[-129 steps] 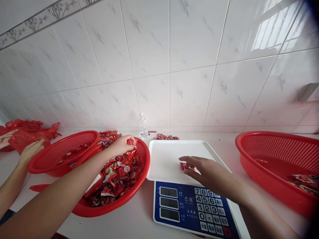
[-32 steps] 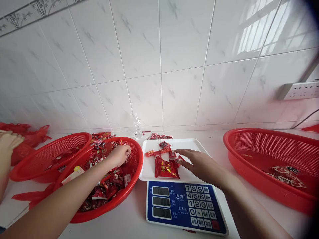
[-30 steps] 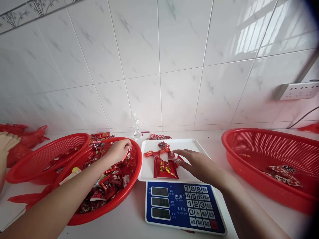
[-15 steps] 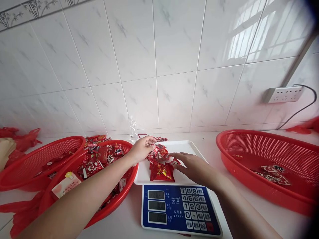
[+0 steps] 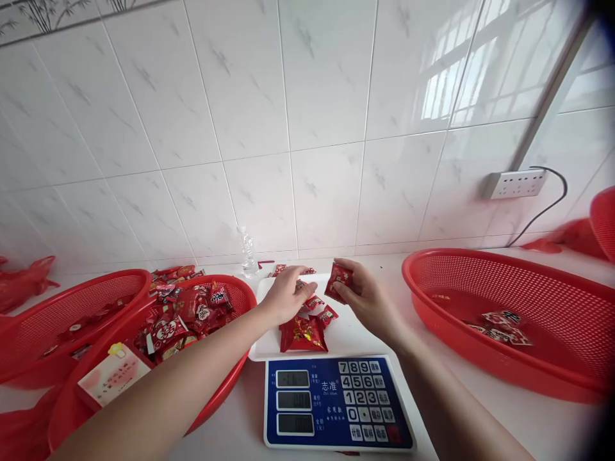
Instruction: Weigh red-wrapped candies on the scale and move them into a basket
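My right hand (image 5: 362,291) is closed on a red snack packet (image 5: 339,282), lifted over the right part of the white weighing tray (image 5: 353,330). My left hand (image 5: 288,298) is over the tray's left side, with its fingers curled around small red candy packets (image 5: 305,285); the palm hides part of them. In front of it, a larger shiny red packet with gold print (image 5: 303,334) lies on the tray, and a small red packet (image 5: 328,315) rests beside it. The tray belongs to a scale with a blue keypad panel (image 5: 331,410).
On the left, a red basket (image 5: 247,301) is full of red packets with a card (image 5: 114,372) on it, and another red basket (image 5: 96,282) is behind. To the right stands a red basket (image 5: 418,307) with a few packets inside. A clear bottle (image 5: 246,250) stands by the wall.
My right hand has picked up a red packet from the pile and raised it slightly away. My left hand stays over the remaining packets. The view has shifted slightly to the right.
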A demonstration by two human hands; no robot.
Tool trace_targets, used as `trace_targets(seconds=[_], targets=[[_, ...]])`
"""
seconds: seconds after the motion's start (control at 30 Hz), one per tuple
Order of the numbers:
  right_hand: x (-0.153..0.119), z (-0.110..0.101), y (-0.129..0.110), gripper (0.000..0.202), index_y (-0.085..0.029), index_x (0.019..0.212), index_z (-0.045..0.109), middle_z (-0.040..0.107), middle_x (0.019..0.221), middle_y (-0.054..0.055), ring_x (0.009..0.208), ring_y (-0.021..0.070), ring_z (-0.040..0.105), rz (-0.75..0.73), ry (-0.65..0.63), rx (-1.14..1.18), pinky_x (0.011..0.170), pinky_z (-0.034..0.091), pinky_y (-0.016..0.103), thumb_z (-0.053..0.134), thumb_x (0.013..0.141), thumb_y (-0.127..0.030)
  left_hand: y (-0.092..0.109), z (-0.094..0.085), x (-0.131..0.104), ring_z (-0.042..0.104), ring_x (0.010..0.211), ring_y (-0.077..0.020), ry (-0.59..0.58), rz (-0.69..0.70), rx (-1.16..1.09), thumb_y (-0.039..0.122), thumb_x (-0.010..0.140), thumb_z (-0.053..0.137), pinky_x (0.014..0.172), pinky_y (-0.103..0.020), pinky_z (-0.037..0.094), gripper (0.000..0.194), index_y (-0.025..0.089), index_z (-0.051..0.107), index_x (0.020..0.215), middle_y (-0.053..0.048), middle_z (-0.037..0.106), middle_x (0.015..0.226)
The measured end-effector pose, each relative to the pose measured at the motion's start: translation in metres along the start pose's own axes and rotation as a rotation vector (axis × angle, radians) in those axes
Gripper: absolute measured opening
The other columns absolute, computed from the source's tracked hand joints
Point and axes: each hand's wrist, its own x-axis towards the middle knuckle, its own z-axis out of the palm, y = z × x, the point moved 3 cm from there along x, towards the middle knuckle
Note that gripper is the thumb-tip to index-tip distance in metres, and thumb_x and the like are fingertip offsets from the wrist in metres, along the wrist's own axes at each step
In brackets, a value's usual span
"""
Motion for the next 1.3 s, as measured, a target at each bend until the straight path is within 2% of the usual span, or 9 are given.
trace_targets(seconds=[0.1,0.17,0.27,0.37,0.47,0.63,0.9,1.03,1.3], targets=[[0.003,-0.01,0.002,0.039,-0.022,0.117,0.047,0.064,0.095,0.005,0.079,0.0167,0.063,0.01,0.023,-0.049,0.069,0.052,0.033,0.05,0.079,-0.029,-0.026,0.014,0.007,0.03,0.122,-0.0278,-0.124,-0.053,0.222,0.052,0.082,0.041,0.1,-0.044,0.023,0.046,0.019,0.049,0.112,-0.012,0.045,0.124],[0.003,-0.013,0.0,0.039,-0.023,0.117,0.047,0.065,0.094,0.005,0.078,0.0168,0.062,-0.002,0.042,-0.113,0.068,0.052,0.033,0.05,0.079,-0.029,-0.033,0.02,0.011,0.039,0.113,-0.0267,-0.231,-0.047,0.248,0.058,0.083,0.031,0.095,-0.042,0.028,0.049,0.018,0.055,0.099,-0.011,0.052,0.113],[0.001,-0.015,-0.004,0.04,-0.025,0.118,0.047,0.065,0.094,0.004,0.077,0.0168,0.062,0.0,0.046,-0.187,0.066,0.051,0.032,0.05,0.079,-0.029,-0.024,0.02,0.013,0.05,0.087,-0.0205,-0.319,0.017,0.172,0.061,0.084,0.018,0.081,-0.033,0.038,0.059,0.017,0.056,0.075,-0.006,0.057,0.086],[0.0,-0.018,-0.009,0.04,-0.024,0.119,0.047,0.066,0.092,0.004,0.074,0.0166,0.062,0.01,0.037,-0.251,0.064,0.05,0.031,0.048,0.079,-0.03,-0.01,0.013,0.005,0.052,0.075,-0.0189,-0.349,-0.004,0.103,0.063,0.083,0.016,0.073,-0.031,0.04,0.063,0.017,0.057,0.073,-0.005,0.057,0.077],[0.001,-0.022,-0.013,0.039,-0.024,0.117,0.049,0.067,0.089,0.004,0.071,0.0164,0.062,0.038,0.021,-0.347,0.063,0.048,0.031,0.047,0.079,-0.029,-0.001,0.008,-0.01,0.05,0.097,-0.025,-0.348,0.006,0.168,0.066,0.079,0.03,0.086,-0.037,0.036,0.058,0.02,0.06,0.1,-0.009,0.058,0.103],[0.001,-0.022,-0.018,0.037,-0.024,0.115,0.051,0.067,0.084,0.003,0.072,0.0171,0.062,0.064,-0.037,-0.479,0.063,0.046,0.03,0.047,0.079,-0.028,-0.002,0.015,-0.032,0.021,0.129,-0.0341,-0.494,0.039,0.367,0.071,0.061,0.053,0.1,-0.052,0.019,0.081,0.035,0.036,0.131,-0.006,0.024,0.143],[-0.004,-0.02,-0.012,0.031,-0.025,0.109,0.053,0.066,0.084,0.002,0.072,0.0163,0.06,0.061,-0.232,-0.586,0.062,0.042,0.027,0.043,0.08,-0.027,-0.018,-0.011,-0.024,0.019,0.131,-0.0286,-0.324,-0.067,0.379,0.064,0.075,0.043,0.103,-0.043,0.021,0.079,0.02,0.025,0.138,-0.012,0.023,0.144],[-0.007,-0.008,0.0,0.029,-0.024,0.104,0.056,0.066,0.085,0.003,0.073,0.017,0.059,0.085,-0.398,-0.637,0.062,0.041,0.027,0.043,0.079,-0.025,-0.027,-0.031,-0.028,0.036,0.123,-0.0305,-0.295,-0.263,0.492,0.054,0.084,0.032,0.097,-0.043,0.027,0.064,0.016,0.032,0.134,-0.016,0.045,0.13],[-0.011,0.013,-0.003,0.03,-0.026,0.11,0.053,0.067,0.085,0.003,0.075,0.018,0.06,0.005,-0.347,-0.548,0.065,0.043,0.029,0.043,0.081,-0.025,-0.04,-0.035,-0.04,0.053,0.106,-0.0259,-0.269,-0.308,0.316,0.04,0.086,0.031,0.087,-0.036,0.039,0.047,0.022,0.041,0.128,-0.011,0.061,0.11]])
